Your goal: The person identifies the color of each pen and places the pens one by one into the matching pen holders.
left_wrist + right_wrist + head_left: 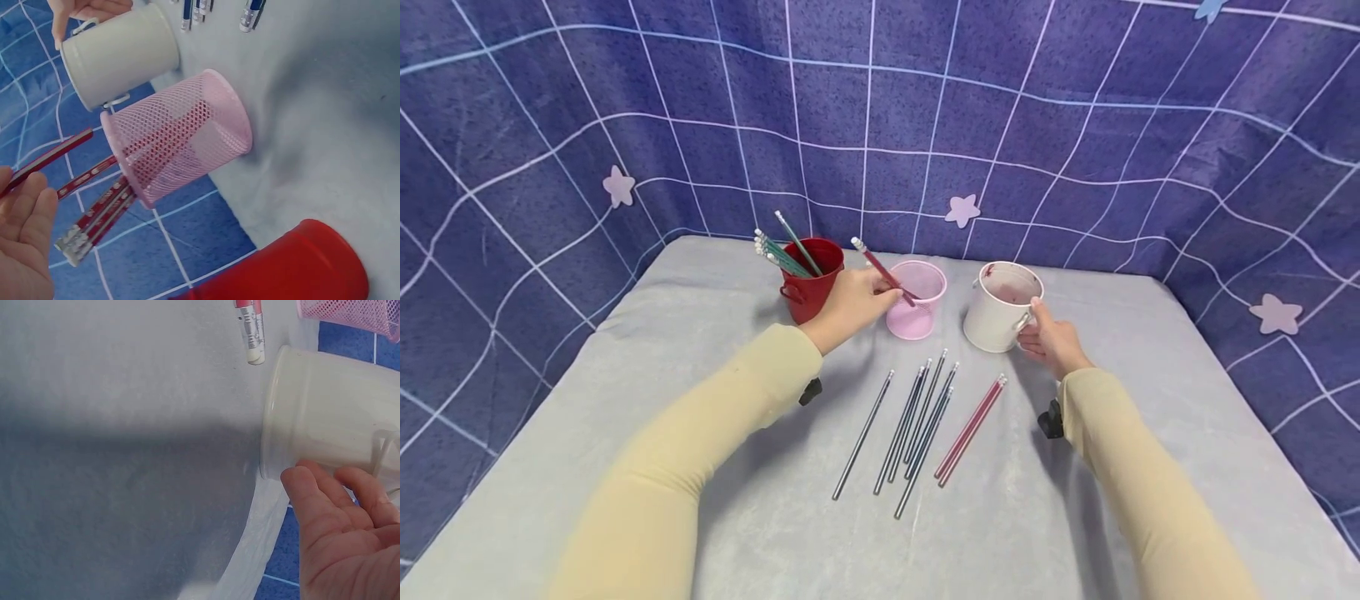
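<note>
In the head view my left hand (850, 307) pinches a red pencil (880, 272), held slanted at the rim of the pink mesh cup (912, 323). Its white eraser end points up and left. Through the mesh in the left wrist view, several red pencils (94, 219) lean inside that cup. My right hand (1051, 340) holds the white bucket (988, 323) at its right side, thumb at the rim and fingers against the outer wall near the small handle. The bucket stands upright, with reddish marks on its inner wall.
Left of the cup stands a red bucket (805, 298) with several green pencils (784, 257). On the grey cloth (760, 517) before the containers lie several dark blue pencils (898, 433) and a few red pencils (972, 429). A blue gridded cloth (850, 108) hangs behind.
</note>
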The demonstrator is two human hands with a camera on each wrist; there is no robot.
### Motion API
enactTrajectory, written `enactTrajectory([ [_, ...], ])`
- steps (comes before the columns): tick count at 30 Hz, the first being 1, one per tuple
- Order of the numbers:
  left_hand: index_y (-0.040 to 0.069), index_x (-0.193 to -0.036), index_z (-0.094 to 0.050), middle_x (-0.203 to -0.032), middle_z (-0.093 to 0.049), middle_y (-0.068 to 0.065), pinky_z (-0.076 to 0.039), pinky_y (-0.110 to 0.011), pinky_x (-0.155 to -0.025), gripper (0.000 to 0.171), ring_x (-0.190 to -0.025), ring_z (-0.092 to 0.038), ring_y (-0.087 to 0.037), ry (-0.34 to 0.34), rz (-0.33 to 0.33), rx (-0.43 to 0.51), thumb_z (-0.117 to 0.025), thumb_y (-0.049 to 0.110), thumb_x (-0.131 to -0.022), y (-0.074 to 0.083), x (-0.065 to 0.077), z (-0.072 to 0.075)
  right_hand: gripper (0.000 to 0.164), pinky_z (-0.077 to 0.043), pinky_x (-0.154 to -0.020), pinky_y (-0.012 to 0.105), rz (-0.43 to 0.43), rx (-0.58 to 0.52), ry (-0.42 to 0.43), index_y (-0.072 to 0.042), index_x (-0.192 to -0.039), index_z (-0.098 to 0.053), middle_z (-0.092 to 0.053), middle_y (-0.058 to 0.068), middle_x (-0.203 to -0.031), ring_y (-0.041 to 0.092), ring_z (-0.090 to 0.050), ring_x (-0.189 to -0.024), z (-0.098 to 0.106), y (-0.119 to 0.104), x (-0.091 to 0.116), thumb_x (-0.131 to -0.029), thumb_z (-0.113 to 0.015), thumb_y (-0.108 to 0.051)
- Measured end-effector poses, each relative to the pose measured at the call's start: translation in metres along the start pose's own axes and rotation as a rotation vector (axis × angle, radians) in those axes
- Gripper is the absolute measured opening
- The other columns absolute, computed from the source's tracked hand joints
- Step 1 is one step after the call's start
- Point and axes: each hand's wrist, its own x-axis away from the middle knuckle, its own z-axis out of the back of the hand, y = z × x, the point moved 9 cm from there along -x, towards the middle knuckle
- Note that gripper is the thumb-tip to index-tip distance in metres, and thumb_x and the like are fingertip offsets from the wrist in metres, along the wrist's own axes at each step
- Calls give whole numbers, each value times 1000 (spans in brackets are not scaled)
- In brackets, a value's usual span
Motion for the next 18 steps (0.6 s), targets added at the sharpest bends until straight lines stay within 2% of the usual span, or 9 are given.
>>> enactTrajectory([
  [4, 1, -101, -73, -96, -73, -11, -49, -31, -76, 20, -86, -66, -23, 42, 42, 15, -68, 13, -86, -10, -1, 0, 86, -42, -100, 41, -1, -9, 0, 23, -129, -40, -43, 36, -132, 36, -53, -119, -1, 0, 0, -97, -31, -57],
  [8, 5, -103, -74, -97, -73, -9, -47, -30, -72, 21, -81, -61, -21, 51, 49, -29, -66, 15, -87, -17, -3, -1, 86, -42, -100, 40, -6, -13, 9, 22, -130, -41, -43, 35, -132, 35, -55, -117, -1, 0, -1, -97, -32, -57],
  [12, 6, -102, -74, -95, -73, -7, -45, -30, -74, 20, -81, -59, -22, 29, 49, -49, -66, 15, -86, -22, -5, -6, 85, -43, -99, 40, -9, -7, 11, 22, -129, -41, -45, 35, -131, 28, -61, -110, -1, 0, -3, -97, -33, -57],
  [15, 7, -100, -75, -97, -72, -7, -46, -31, -79, 19, -87, -61, -23, 9, 40, -64, -66, 16, -86, -22, -8, -11, 85, -42, -100, 40, -13, -11, 8, 22, -129, -41, -45, 35, -131, 32, -57, -115, 0, 0, -3, -97, -32, -56],
  [18, 6, -102, -74, -101, -72, -8, -46, -30, -83, 20, -93, -63, -22, -5, 59, -50, -65, 17, -87, -23, -12, -14, 85, -41, -101, 42, -15, -11, 1, 22, -130, -39, -42, 36, -132, 37, -49, -123, -1, 1, -2, -98, -30, -56],
])
